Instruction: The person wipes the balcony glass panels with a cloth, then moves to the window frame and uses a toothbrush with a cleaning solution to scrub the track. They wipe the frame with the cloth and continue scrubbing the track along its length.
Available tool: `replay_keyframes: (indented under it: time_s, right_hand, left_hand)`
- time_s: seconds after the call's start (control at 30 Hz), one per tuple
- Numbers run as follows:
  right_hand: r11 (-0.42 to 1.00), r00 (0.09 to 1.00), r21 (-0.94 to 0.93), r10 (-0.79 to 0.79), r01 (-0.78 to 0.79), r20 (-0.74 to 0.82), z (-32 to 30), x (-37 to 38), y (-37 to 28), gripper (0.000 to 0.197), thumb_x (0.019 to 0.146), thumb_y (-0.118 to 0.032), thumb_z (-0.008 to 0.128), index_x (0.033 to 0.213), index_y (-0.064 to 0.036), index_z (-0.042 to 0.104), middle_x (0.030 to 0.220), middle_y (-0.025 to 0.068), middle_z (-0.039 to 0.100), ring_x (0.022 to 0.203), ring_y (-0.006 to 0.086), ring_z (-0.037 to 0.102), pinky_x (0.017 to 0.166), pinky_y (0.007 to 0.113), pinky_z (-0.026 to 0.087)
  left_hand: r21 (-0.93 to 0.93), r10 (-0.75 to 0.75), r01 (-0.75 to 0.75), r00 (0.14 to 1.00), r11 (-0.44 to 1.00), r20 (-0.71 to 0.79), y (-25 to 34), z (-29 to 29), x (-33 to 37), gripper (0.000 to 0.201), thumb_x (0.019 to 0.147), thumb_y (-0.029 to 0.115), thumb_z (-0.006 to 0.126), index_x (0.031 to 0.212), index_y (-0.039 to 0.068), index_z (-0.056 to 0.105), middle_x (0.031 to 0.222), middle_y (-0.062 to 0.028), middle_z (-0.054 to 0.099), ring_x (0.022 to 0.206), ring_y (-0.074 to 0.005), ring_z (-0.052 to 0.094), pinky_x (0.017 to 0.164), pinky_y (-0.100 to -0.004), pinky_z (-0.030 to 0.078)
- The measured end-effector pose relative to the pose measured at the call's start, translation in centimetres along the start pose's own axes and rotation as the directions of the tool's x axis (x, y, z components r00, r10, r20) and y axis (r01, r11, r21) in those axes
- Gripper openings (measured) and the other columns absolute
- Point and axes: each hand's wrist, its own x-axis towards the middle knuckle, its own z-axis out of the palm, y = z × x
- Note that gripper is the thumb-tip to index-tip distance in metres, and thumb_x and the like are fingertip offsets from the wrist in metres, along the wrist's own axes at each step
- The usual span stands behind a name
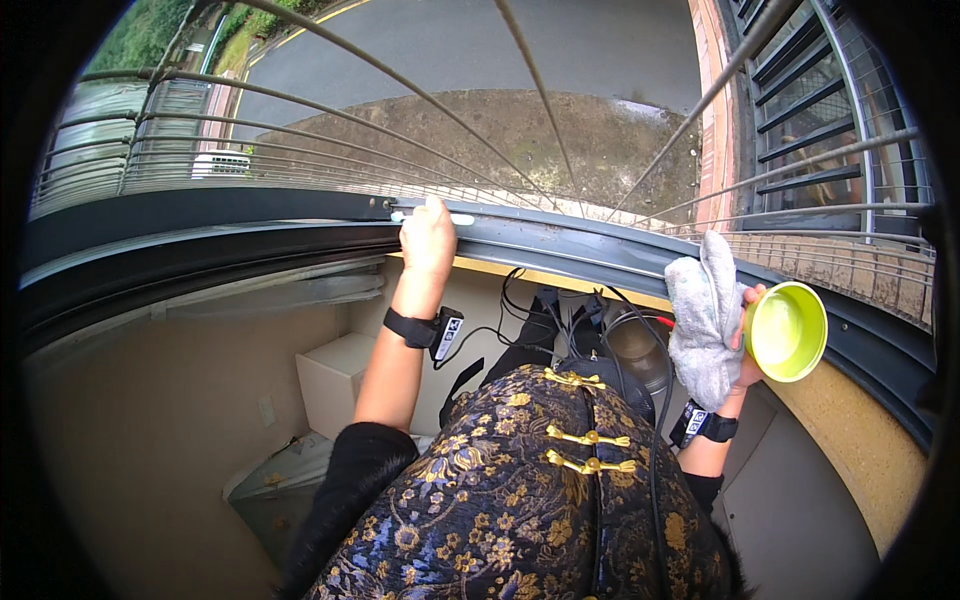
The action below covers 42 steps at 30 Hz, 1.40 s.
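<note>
My left hand (pixel 428 240) is closed around a slim white toothbrush-like tool (pixel 462 219) with a pale blue end. It lies crosswise over the dark window track (pixel 540 235), and whether it touches the groove I cannot tell. Off to the right, my right hand (pixel 750 345) grips a lime-green cup (pixel 787 332) by its side, tilted so that its pale inside shows. A damp-looking grey cloth (pixel 705 325) is held in the same hand, draped over the fingers and hiding most of them.
Metal security bars (pixel 430 100) fan out beyond the track, with a paved yard (pixel 480 130) below. A yellowish sill (pixel 850 440) runs along the right. Black cables (pixel 515 300) hang by my body near a round metal pot (pixel 638 345). At left stands a pale box (pixel 335 380).
</note>
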Motion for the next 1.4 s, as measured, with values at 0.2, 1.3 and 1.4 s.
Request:
replay_keyframes:
  time_s: [0.2,1.3,1.4]
  right_hand:
    - [1.000,0.999,-0.002,-0.018,0.018,-0.041,-1.0,-0.1,0.2,0.071,0.085,-0.043,0.064,0.128,0.0059,0.038,0.114,0.0222,0.039,0.085,0.0267,0.052,0.049,0.027,0.051]
    - [0.999,1.000,0.042,-0.029,0.029,-0.008,-2.9,0.0,0.4,0.072,0.086,-0.034,0.064,0.134,0.0065,0.031,0.128,0.0215,0.033,0.120,0.0332,0.035,0.055,0.038,0.061]
    - [0.997,0.999,0.062,-0.036,0.038,-0.029,-3.2,-0.1,0.4,0.074,0.085,-0.034,0.065,0.134,0.0073,0.029,0.128,0.0214,0.032,0.120,0.0335,0.034,0.056,0.041,0.061]
  left_hand:
    - [-0.490,0.190,-0.251,0.967,0.835,-0.172,3.2,-3.7,-4.2,0.010,0.081,0.002,0.060,0.080,0.004,0.050,0.067,-0.0140,0.054,0.061,-0.0328,0.059,0.054,-0.0402,0.049]
    - [-0.189,0.176,-0.173,0.984,0.967,-0.001,1.9,-3.5,-2.6,0.013,0.077,0.001,0.059,0.082,0.003,0.047,0.071,-0.0167,0.058,0.063,-0.0336,0.062,0.059,-0.0404,0.052]
    - [-0.002,0.047,-0.047,0.999,0.999,-0.002,0.1,-2.1,0.1,0.003,0.085,0.001,0.049,0.084,0.001,0.051,0.073,-0.0172,0.060,0.065,-0.0317,0.065,0.058,-0.0389,0.054]
